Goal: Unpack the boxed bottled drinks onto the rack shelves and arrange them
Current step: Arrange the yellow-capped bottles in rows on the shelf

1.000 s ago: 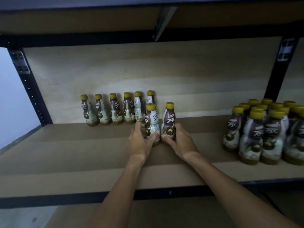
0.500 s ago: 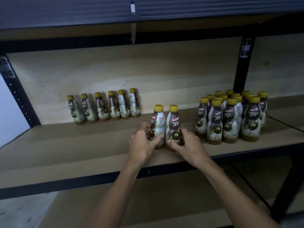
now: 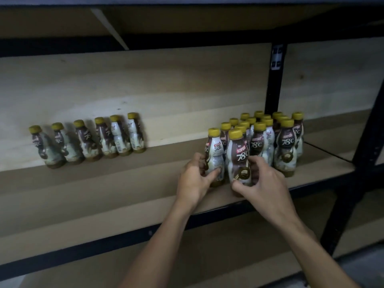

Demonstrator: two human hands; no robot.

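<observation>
Two hands, two bottles held. Left hand [image 3: 192,180]: grip curled round the lower body of one small brown-and-white plastic drink bottle with a yellow cap, the left-held bottle [image 3: 215,156], thumb lying across its front label. Right hand [image 3: 265,183]: grip curled round the lower part of a second bottle of the same kind, the right-held bottle [image 3: 239,156], thumb at its base, fingers behind it.

Both held bottles were upright, side by side and touching, towards the front edge of the brown board shelf [image 3: 104,194]. Could not tell whether their bases sat on the board or were just off it.

Just behind and to the right of them stood a packed cluster of identical yellow-capped bottles [image 3: 287,146]. At least a dozen caps showed; the exact count was unclear because they overlapped. The held pair was touching or nearly touching the cluster's front-left bottles.

Well apart to the left, a back row of six matching bottles [image 3: 88,146] stood against the pale rear panel. They were blurred and looked slanted.

One black metal upright post [image 3: 274,90] rose behind the cluster. One lower shelf board [image 3: 187,256] showed beneath the forearms, and one upper shelf underside [image 3: 187,19] above.
</observation>
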